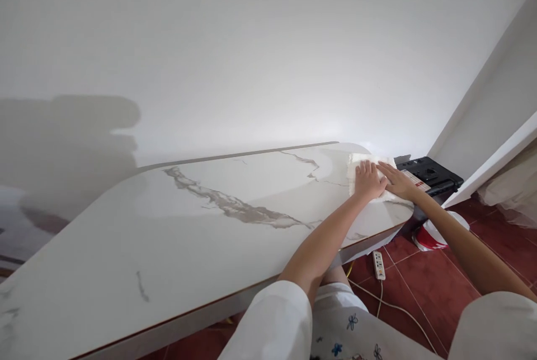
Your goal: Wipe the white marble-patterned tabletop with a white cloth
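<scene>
A white cloth (359, 162) lies on the far right end of a white marble-patterned table (188, 220). My left hand (369, 180) presses flat on the cloth with fingers stretched out. Beside it, my right hand (398, 180) also lies flat on the cloth, fingers extended and partly overlapping the left hand's edge. Both arms reach forward from white sleeves at the bottom of the view.
A black device (432, 174) sits just past the table's right end. A white power strip (378, 265) with its cable lies on the red tiled floor (423, 276). A red and white object (432, 235) stands under the table end. A white wall runs behind.
</scene>
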`<state>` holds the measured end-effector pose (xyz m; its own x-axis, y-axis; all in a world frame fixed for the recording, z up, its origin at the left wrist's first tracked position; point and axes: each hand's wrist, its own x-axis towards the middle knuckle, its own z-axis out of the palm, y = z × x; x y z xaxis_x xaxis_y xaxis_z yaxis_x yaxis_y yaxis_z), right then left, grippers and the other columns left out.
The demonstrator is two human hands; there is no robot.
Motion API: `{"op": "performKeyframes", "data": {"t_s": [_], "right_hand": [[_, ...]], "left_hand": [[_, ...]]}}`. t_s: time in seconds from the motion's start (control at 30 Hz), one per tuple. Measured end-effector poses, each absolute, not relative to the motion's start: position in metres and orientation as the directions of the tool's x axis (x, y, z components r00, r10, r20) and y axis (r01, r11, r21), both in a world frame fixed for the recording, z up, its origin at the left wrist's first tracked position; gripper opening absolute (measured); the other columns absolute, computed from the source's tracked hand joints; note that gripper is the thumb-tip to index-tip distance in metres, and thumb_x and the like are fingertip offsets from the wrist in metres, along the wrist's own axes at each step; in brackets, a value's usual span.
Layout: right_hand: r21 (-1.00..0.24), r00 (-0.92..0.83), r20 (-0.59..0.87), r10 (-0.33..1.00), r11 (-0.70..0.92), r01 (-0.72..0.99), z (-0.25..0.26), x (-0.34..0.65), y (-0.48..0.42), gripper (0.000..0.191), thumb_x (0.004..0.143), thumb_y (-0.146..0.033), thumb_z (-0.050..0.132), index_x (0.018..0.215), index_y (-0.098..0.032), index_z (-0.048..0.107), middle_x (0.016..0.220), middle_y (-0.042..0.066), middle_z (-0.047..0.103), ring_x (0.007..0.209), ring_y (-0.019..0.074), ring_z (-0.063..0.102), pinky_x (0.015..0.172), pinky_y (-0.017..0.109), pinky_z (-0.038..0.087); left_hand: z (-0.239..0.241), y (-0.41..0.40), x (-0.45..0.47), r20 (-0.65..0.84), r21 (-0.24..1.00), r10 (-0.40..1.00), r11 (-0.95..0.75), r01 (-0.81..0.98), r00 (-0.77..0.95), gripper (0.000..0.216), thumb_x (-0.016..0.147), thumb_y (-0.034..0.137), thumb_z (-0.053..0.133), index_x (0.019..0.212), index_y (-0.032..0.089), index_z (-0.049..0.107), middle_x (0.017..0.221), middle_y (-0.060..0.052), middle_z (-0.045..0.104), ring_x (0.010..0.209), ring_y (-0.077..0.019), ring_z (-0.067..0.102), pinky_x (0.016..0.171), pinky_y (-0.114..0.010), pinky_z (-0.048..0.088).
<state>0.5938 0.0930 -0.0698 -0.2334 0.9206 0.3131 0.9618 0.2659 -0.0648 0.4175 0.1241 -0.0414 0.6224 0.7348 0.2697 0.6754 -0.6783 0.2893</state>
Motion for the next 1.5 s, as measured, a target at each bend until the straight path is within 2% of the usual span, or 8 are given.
{"op": "performKeyframes", "data": {"t_s": [0.37,0.5,0.63,0.73,0.93,1.17,1.3,1.5], "right_hand": [[-0.007,-0.177,0.304,0.936,0.188,0.982,-0.068,0.545,0.041,0.061,0.086,-0.036,0.040,0.143,-0.013,0.034,0.148,0.016,0.033,0.137,0.0298,0.029,0.108,0.050,0.030],[-0.021,-0.176,0.279,0.944,0.189,0.982,-0.060,0.491,0.033,0.062,0.086,-0.037,0.041,0.142,-0.010,0.036,0.148,0.018,0.032,0.137,0.0308,0.029,0.108,0.049,0.030],[-0.053,-0.170,0.279,0.945,0.192,0.980,-0.050,0.423,0.031,0.063,0.087,-0.039,0.041,0.144,-0.015,0.033,0.150,0.013,0.031,0.137,0.0293,0.027,0.108,0.048,0.029],[-0.098,-0.155,0.245,0.957,0.183,0.978,-0.042,0.370,0.031,0.063,0.087,-0.038,0.041,0.144,-0.012,0.034,0.150,0.014,0.030,0.138,0.0293,0.026,0.109,0.044,0.027],[-0.169,-0.267,0.218,0.939,0.306,0.937,-0.030,0.271,0.030,0.067,0.085,-0.037,0.045,0.143,-0.007,0.033,0.150,0.019,0.027,0.138,0.0342,0.024,0.109,0.047,0.025],[-0.259,-0.379,0.231,0.896,0.432,0.864,-0.027,0.157,0.042,0.067,0.085,-0.035,0.046,0.142,-0.001,0.032,0.149,0.026,0.025,0.137,0.0396,0.021,0.109,0.053,0.021],[-0.287,-0.419,0.268,0.867,0.487,0.824,-0.026,0.100,0.053,0.069,0.086,-0.037,0.047,0.141,0.001,0.031,0.148,0.027,0.026,0.137,0.0393,0.023,0.109,0.054,0.020],[-0.304,-0.485,0.282,0.828,0.556,0.774,-0.025,0.037,0.064,0.072,0.087,-0.043,0.046,0.140,0.002,0.029,0.147,0.028,0.026,0.137,0.0400,0.022,0.107,0.057,0.021]], "left_hand": [[-0.039,0.076,0.377,0.246,0.263,0.712,-0.702,0.662,0.658,0.063,0.092,0.043,0.025,0.143,0.005,0.028,0.152,-0.016,0.025,0.141,-0.0295,0.017,0.113,-0.046,0.017],[-0.037,0.068,0.332,0.207,0.260,0.722,-0.691,0.675,0.660,0.065,0.092,0.043,0.025,0.143,0.003,0.026,0.153,-0.017,0.022,0.141,-0.0310,0.015,0.113,-0.045,0.016],[-0.036,0.069,0.273,0.206,0.230,0.742,-0.671,0.705,0.638,0.063,0.093,0.041,0.025,0.144,0.005,0.026,0.153,-0.017,0.021,0.141,-0.0311,0.015,0.113,-0.045,0.016],[-0.035,0.070,0.226,0.196,0.197,0.760,-0.650,0.734,0.620,0.060,0.093,0.039,0.024,0.144,0.006,0.026,0.153,-0.015,0.022,0.141,-0.0292,0.015,0.114,-0.044,0.016],[-0.043,0.065,0.125,0.185,0.123,0.823,-0.562,0.818,0.538,0.061,0.093,0.040,0.020,0.144,0.008,0.026,0.153,-0.014,0.021,0.142,-0.0280,0.015,0.113,-0.045,0.018],[-0.056,0.071,-0.003,0.339,0.014,0.795,-0.539,0.842,0.504,0.058,0.090,0.039,0.021,0.139,0.013,0.038,0.147,-0.013,0.037,0.138,-0.0256,0.028,0.111,-0.045,0.026],[-0.052,0.078,-0.068,0.326,0.011,0.793,-0.548,0.836,0.515,0.059,0.090,0.037,0.021,0.141,0.013,0.036,0.146,-0.013,0.038,0.137,-0.0264,0.030,0.112,-0.047,0.026],[-0.052,0.083,-0.146,0.339,0.022,0.812,-0.511,0.859,0.474,0.060,0.089,0.037,0.026,0.148,0.026,0.022,0.148,-0.004,0.037,0.135,-0.0258,0.034,0.110,-0.045,0.031]]}}
